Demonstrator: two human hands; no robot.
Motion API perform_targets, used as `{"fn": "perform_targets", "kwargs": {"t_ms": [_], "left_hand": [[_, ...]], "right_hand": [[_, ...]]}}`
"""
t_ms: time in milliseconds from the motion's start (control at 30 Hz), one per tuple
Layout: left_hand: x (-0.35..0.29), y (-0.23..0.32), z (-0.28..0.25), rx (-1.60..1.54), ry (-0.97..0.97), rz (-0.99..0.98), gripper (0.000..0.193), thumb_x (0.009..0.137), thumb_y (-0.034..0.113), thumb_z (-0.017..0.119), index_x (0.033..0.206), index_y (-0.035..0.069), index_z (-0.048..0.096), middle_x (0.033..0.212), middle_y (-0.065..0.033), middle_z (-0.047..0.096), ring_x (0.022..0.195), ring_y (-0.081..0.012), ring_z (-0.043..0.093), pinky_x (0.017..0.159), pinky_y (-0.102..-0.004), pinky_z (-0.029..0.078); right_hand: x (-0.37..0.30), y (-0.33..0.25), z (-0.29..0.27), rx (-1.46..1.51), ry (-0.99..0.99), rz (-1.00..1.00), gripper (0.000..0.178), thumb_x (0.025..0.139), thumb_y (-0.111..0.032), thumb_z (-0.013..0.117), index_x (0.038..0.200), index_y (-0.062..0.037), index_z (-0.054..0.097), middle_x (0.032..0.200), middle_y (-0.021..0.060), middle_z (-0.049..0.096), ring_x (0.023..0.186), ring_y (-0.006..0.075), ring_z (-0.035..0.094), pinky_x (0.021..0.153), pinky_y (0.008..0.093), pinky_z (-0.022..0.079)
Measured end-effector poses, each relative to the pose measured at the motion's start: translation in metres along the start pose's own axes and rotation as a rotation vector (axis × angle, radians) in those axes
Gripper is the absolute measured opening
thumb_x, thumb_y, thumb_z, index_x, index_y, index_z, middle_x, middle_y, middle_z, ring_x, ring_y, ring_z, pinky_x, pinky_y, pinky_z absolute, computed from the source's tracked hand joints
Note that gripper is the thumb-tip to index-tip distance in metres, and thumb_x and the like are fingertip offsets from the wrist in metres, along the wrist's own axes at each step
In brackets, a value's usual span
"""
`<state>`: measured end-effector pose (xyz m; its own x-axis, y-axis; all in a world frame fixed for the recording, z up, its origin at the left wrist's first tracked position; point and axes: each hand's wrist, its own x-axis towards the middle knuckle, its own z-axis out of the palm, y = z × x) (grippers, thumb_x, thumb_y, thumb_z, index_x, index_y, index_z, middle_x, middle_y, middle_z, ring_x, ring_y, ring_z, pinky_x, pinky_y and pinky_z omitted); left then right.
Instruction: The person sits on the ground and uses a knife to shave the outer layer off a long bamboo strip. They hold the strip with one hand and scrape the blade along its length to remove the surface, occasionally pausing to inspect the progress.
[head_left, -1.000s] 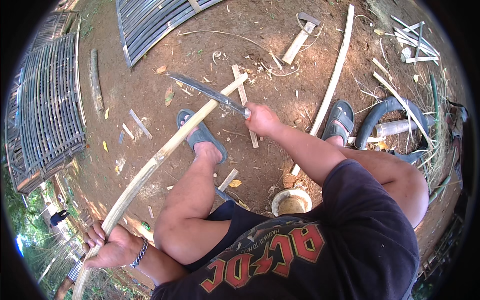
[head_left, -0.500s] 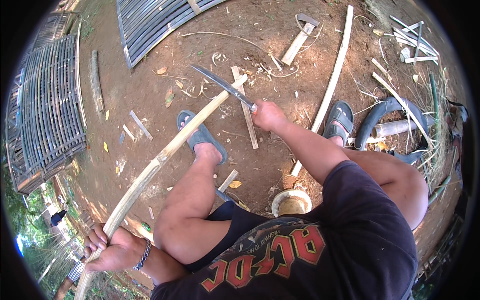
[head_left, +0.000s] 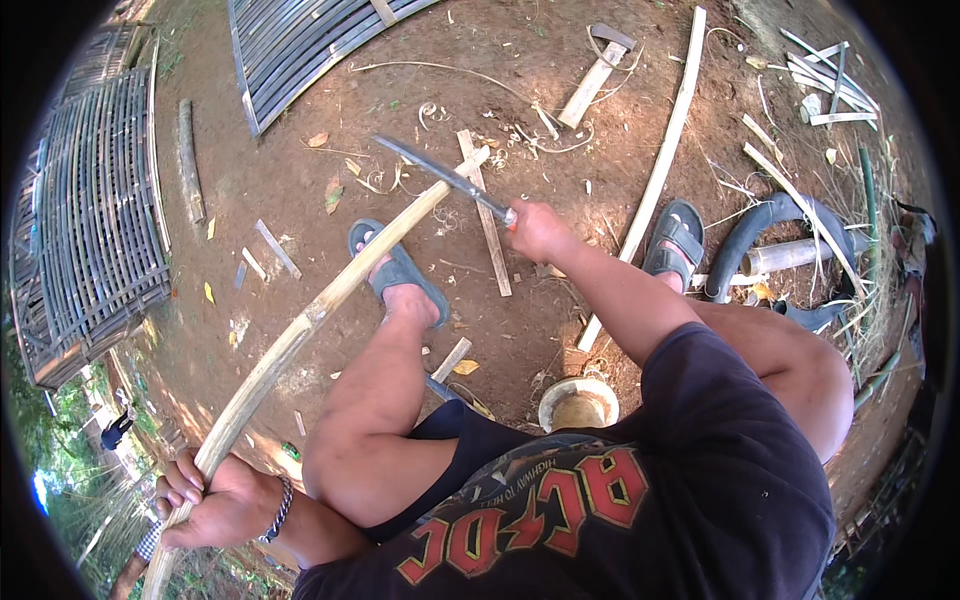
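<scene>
A long, pale wooden pole (head_left: 312, 315) slants from the lower left up toward the middle. My left hand (head_left: 228, 502) is wrapped round its near part, with the end running on below the hand. In my right hand (head_left: 540, 235) I grip a machete (head_left: 432, 172) by its handle, which the fingers mostly cover. The long dark blade points up and left and crosses the pole close to its far tip. Just beneath that crossing, a flat wooden slat (head_left: 490, 240) lies on the ground between my sandalled feet.
An axe-like tool (head_left: 598, 78) lies ahead among curled shavings. A long pale strip (head_left: 650, 190) rests right of my hand. A black rubber tube (head_left: 735, 235) and several split sticks are at the right. Slatted bamboo panels (head_left: 90, 200) stand left. A bowl-like vessel (head_left: 548, 408) sits between my legs.
The machete has turned slightly, its handle a little to the right, its blade still across the pole near the tip. Both hands keep their grips, and the pole has hardly moved.
</scene>
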<state>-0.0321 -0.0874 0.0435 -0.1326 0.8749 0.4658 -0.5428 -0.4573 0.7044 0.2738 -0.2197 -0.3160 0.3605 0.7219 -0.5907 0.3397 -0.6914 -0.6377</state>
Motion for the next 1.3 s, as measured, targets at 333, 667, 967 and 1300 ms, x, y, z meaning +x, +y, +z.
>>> {"fn": "perform_targets", "kwargs": {"t_ms": [333,667,967,1300], "left_hand": [[0.003,-0.004,-0.005,-0.010,0.006,0.009,0.052,0.096,0.055,0.051,0.082,0.006,0.054,0.070,-0.0051,0.045,0.054,-0.0150,0.039,0.054,-0.0269,0.035],[0.000,-0.007,-0.005,-0.028,0.020,0.033,0.052,0.096,0.056,0.051,0.082,0.005,0.054,0.071,-0.0048,0.045,0.054,-0.0148,0.038,0.051,-0.0267,0.034],[-0.003,-0.004,-0.001,-0.020,0.037,0.032,0.051,0.095,0.056,0.053,0.083,0.006,0.055,0.071,-0.0039,0.044,0.054,-0.0144,0.038,0.051,-0.0260,0.034],[-0.010,0.001,-0.004,-0.006,0.021,0.031,0.051,0.088,0.057,0.063,0.080,0.006,0.056,0.070,-0.0038,0.048,0.054,-0.0124,0.040,0.051,-0.0248,0.033]], "right_hand": [[0.013,0.033,-0.003,-0.054,0.001,0.135,0.035,0.086,-0.017,0.059,0.119,-0.0052,0.059,0.112,0.0220,0.066,0.108,0.0375,0.062,0.094,0.0448,0.049],[0.014,0.050,0.000,-0.023,-0.014,0.189,0.038,0.082,-0.020,0.060,0.116,-0.0033,0.059,0.109,0.0233,0.066,0.105,0.0394,0.063,0.092,0.0454,0.050],[0.000,0.047,0.004,-0.061,-0.014,0.255,0.038,0.084,-0.019,0.060,0.119,-0.0050,0.060,0.116,0.0210,0.065,0.112,0.0363,0.061,0.096,0.0433,0.048],[-0.007,0.058,0.016,-0.063,-0.001,0.215,0.037,0.085,-0.020,0.060,0.119,-0.0046,0.060,0.115,0.0226,0.065,0.111,0.0376,0.061,0.094,0.0439,0.048]]}}
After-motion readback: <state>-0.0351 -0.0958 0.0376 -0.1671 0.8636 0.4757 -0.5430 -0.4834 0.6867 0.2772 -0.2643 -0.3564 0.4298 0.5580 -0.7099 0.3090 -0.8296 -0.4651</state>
